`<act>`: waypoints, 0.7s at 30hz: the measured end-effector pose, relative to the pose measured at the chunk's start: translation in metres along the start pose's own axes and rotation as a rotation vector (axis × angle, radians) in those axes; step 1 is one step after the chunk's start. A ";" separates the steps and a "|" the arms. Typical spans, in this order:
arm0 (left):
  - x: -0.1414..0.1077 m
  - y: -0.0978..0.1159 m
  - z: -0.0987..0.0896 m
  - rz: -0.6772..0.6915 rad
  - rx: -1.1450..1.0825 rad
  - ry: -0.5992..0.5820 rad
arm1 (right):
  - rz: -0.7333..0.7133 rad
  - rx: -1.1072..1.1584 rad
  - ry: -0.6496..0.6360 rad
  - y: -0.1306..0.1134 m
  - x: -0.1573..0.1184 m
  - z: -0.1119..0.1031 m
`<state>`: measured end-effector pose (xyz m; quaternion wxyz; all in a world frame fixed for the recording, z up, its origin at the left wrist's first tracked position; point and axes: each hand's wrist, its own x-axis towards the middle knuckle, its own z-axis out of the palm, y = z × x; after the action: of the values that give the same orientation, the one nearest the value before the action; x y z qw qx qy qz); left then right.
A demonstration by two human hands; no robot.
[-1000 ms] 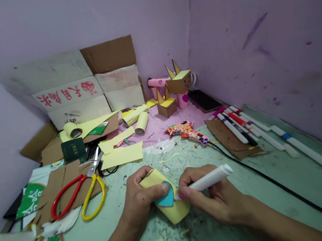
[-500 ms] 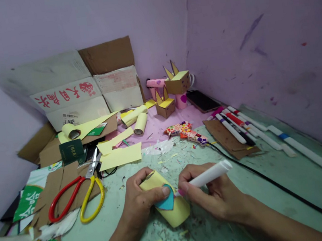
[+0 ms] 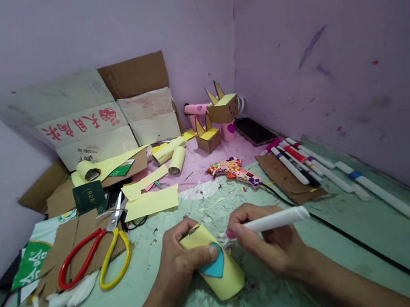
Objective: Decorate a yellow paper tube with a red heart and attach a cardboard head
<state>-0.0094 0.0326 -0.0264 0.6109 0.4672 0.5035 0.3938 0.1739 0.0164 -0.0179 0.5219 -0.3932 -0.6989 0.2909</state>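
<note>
My left hand is closed around a yellow paper-covered tube that lies tilted low over the table. Its thumb presses on a blue heart-shaped paper piece with a dark outline, lying against the tube's side. Part of the heart is hidden under the thumb. In my right hand is a white marker, pinched near its pink tip. That tip points left, close to the tube's upper right edge and a little apart from the heart.
Red-and-yellow-handled scissors lie on cardboard at left. A patterned glue gun with a black cord rests behind my hands. Several markers lie at right near a phone. Small cardboard boxes with paper ears stand at the back.
The marker tip has moved up and away from the heart's edge, and the marker now lies flatter. My left hand still holds the tube. The view has shifted slightly.
</note>
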 end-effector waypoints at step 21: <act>0.003 -0.010 -0.006 -0.004 -0.030 -0.059 | 0.048 0.103 -0.103 0.001 -0.002 0.000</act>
<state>-0.0150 0.0344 -0.0368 0.6332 0.4683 0.4801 0.3864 0.1741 0.0149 -0.0201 0.4977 -0.3670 -0.6993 0.3586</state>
